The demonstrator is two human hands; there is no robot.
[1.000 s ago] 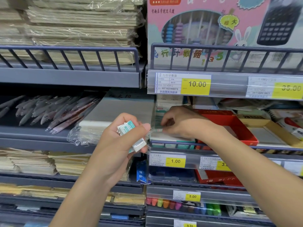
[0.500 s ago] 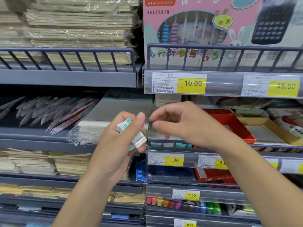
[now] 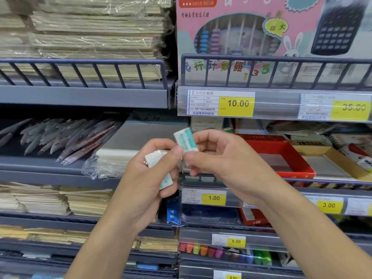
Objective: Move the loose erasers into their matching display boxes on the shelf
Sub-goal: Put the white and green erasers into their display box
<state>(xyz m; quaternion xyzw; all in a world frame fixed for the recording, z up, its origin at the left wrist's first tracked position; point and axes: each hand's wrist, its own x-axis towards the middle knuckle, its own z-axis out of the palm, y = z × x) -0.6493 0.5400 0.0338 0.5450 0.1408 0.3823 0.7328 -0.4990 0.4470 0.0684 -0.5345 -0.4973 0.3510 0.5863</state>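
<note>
Several loose erasers (image 3: 161, 170) are gripped in the curled fingers of the left hand (image 3: 145, 178). Just to its right, one eraser (image 3: 186, 140) with a teal sleeve is pinched upright between thumb and fingers of the right hand (image 3: 227, 160), touching the left thumb. Behind and below the right hand, the eraser display box (image 3: 201, 178) is partly hidden on the shelf (image 3: 241, 200). Farther right, a red box (image 3: 281, 156) is seen.
</note>
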